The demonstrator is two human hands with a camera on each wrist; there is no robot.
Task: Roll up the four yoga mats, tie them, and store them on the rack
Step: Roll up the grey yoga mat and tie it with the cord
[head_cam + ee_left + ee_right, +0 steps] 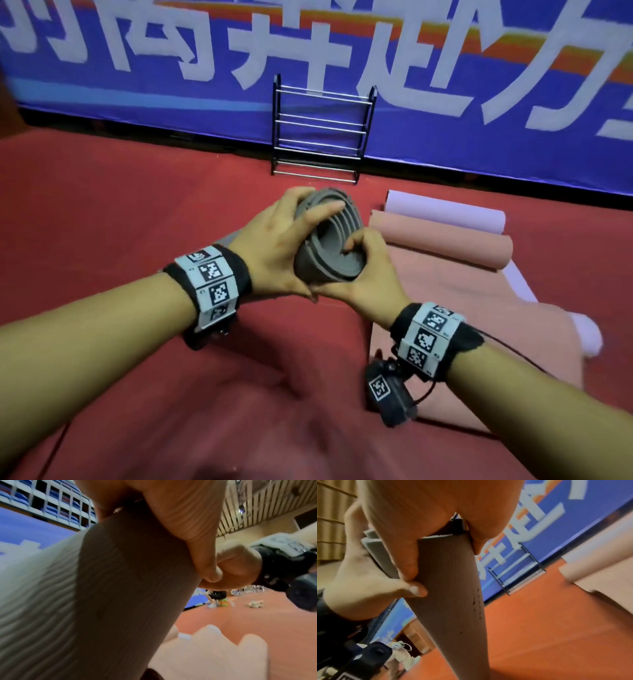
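A rolled grey yoga mat (329, 250) stands on end in the middle of the head view, its spiral end facing me. My left hand (284, 240) wraps its left side, thumb laid across the top coils. My right hand (366, 263) grips the right side, fingers curled into the roll's centre. In the left wrist view the ribbed grey mat (120, 588) fills the frame. The right wrist view shows the grey mat (450, 588) running down to the floor. A pink mat (442, 240) and a lilac mat (445, 212) lie partly rolled on the right. The black rack (322, 133) stands against the banner.
Red floor (120, 205) spreads all around. A blue banner wall (479, 154) with large white characters closes the far side. The flat tail of the pink mat (479, 325) runs under my right forearm. A distant person (216, 597) stands across the hall.
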